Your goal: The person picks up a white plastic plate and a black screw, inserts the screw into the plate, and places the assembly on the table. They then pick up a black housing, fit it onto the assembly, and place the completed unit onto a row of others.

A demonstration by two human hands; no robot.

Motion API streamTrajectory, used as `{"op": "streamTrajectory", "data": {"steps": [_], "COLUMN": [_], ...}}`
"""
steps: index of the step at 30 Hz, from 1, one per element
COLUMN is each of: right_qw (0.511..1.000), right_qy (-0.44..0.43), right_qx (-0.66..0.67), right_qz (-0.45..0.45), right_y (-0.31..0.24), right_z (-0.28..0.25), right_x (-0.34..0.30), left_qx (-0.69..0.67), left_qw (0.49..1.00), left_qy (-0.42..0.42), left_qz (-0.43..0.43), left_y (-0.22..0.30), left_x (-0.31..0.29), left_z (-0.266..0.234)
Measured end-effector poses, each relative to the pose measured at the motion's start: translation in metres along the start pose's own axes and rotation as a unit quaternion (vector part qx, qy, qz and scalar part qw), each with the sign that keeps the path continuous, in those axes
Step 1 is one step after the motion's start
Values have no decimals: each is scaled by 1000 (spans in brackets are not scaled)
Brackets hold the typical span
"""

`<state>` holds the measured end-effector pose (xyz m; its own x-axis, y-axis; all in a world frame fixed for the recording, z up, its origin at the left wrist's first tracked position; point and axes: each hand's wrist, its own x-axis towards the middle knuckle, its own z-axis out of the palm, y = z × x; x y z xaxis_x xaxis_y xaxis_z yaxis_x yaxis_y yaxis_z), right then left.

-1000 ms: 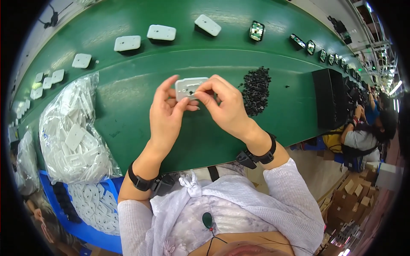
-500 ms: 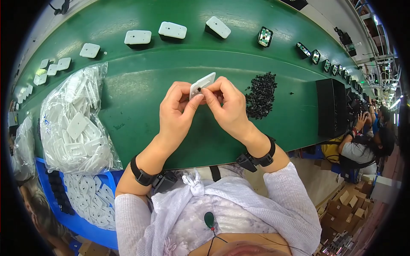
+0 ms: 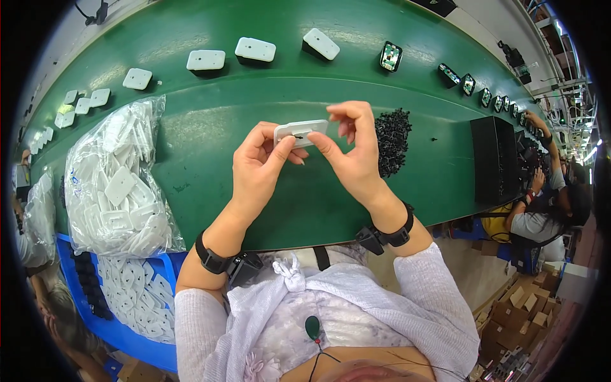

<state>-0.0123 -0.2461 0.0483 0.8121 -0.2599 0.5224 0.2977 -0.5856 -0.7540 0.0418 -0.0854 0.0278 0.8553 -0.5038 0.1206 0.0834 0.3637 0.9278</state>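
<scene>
A white plastic cover [image 3: 308, 129] with rounded corners is tilted up above the green table, a small black piece showing at its middle. My left hand [image 3: 258, 167] pinches its left end between thumb and fingers. At the cover's right side, the thumb of my right hand [image 3: 354, 153] rests against or very near its face, while the other fingers are lifted off, apart and curled. Just right of that hand lies a pile of small black parts [image 3: 394, 137].
A clear bag of white covers [image 3: 118, 191] lies on the left, above a blue bin [image 3: 121, 334] with more covers. Housings with white tops [image 3: 256, 48] and open ones with circuit boards [image 3: 391, 56] line the far strip. A black box [image 3: 493, 159] stands right, near co-workers.
My right hand has let go of the cover's edge, its fingers opening up and to the right. The cover has turned flatter, its face toward me. Far housings at left have shifted slightly right.
</scene>
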Motion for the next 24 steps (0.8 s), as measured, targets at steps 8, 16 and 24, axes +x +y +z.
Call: {"op": "streamTrajectory", "data": {"steps": [8,16,24], "right_qw": [969,969,806], "right_qy": [-163,-160,158], "right_qx": [127,76,-569], "right_qz": [138,171,-24], "right_y": [7,8,155], "right_z": [-3,-20,-80], "right_x": [1,20,148], "left_qx": [19,67,529], "left_qw": [999,992,842], "left_qy": [-32,55,-10], "left_qz": [-35,-91,104], "left_y": [-4,-5,-8], "left_x": [-1,8,23], "left_z": [-1,-16,-32]}}
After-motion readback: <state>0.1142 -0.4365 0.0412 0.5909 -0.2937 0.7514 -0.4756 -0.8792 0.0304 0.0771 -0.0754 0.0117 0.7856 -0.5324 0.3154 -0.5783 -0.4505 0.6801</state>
